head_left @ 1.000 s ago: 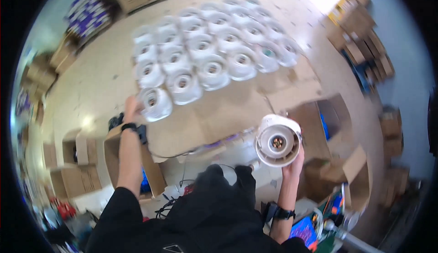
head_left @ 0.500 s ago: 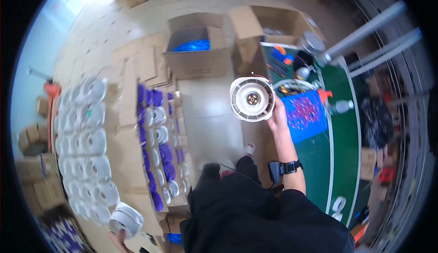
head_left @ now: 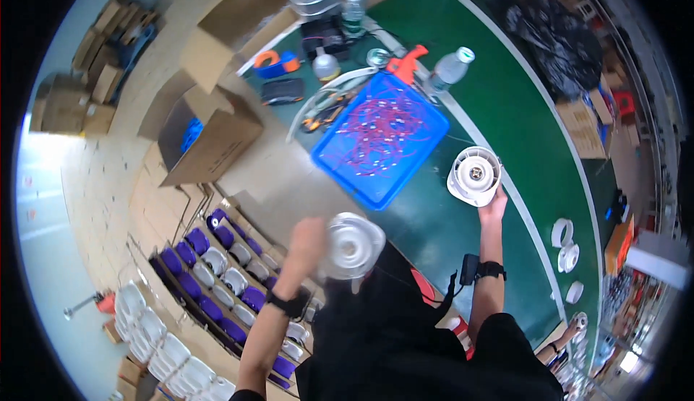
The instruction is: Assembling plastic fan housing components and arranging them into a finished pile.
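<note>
Your left hand (head_left: 309, 240) grips round white plastic housing (head_left: 356, 245) beside left edge of green worktop (head_left: 438, 230) | right hand (head_left: 494, 206) holds ribbed white plastic housing (head_left: 475, 176)

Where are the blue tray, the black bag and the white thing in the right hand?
Blue tray (head_left: 379, 193): head view, bare floor near one corner.
Black bag (head_left: 560, 43): head view, crinkled middle.
White thing (head_left: 476, 173): head view, centre of its round face.
</note>
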`<control>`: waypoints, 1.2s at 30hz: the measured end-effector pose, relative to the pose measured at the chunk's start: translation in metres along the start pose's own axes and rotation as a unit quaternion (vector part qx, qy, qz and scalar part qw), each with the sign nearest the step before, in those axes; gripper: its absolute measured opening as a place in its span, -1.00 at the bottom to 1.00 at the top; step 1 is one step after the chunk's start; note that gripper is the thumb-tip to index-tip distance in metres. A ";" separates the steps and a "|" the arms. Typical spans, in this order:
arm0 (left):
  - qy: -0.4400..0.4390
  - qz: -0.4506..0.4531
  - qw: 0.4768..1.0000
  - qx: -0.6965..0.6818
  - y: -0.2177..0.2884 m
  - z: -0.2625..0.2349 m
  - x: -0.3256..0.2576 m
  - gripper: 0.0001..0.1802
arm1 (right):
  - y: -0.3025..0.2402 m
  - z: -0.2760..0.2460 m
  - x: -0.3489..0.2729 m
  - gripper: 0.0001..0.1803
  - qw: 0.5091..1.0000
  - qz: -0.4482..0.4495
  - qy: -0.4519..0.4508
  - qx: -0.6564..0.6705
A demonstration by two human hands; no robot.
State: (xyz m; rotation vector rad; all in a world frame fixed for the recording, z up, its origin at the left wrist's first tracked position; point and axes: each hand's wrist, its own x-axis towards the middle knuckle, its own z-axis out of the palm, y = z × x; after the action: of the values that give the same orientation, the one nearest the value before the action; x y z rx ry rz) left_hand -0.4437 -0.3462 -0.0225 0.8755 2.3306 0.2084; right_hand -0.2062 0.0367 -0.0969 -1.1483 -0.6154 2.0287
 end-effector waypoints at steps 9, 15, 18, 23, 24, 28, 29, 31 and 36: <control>0.005 0.104 0.987 0.121 0.193 0.070 0.143 -0.87 | -0.002 -0.051 0.104 -0.65 0.980 -0.055 0.063 -0.178; 0.008 0.101 0.989 0.108 0.196 0.080 0.164 -0.85 | -0.013 -0.048 0.118 -0.67 0.891 -0.166 0.053 -0.420; 0.003 0.073 0.991 0.110 0.194 0.084 0.165 -0.81 | -0.026 -0.042 0.106 -0.65 0.858 -0.216 0.029 -0.464; 0.009 0.052 0.997 0.064 0.176 0.080 0.154 -0.69 | -0.042 -0.001 0.061 -0.53 0.828 -0.122 -0.046 -0.546; 0.004 0.052 0.998 0.029 0.174 0.080 0.150 -0.65 | -0.044 0.000 0.061 -0.50 0.829 -0.122 -0.074 -0.540; -0.008 0.076 0.996 -0.037 0.165 0.077 0.141 -0.53 | -0.057 0.003 0.053 -0.32 0.821 -0.095 -0.152 -0.542; -0.008 0.075 0.996 -0.036 0.162 0.077 0.139 -0.53 | -0.061 0.004 0.050 -0.23 0.815 -0.081 -0.175 -0.546; -0.035 0.078 0.994 -0.070 0.157 0.077 0.136 -0.48 | -0.047 -0.007 0.053 -0.31 0.745 -0.168 -0.186 -0.618; -0.029 0.096 0.992 -0.072 0.159 0.083 0.135 -0.47 | -0.032 -0.020 0.061 -0.56 0.757 -0.262 -0.102 -0.589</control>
State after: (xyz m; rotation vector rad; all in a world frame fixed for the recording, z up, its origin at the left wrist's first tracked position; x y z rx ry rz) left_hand -0.3853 -0.1446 -0.1008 1.0185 2.1484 0.4214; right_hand -0.1986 0.1050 -0.1169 -1.1372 -2.2400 1.1435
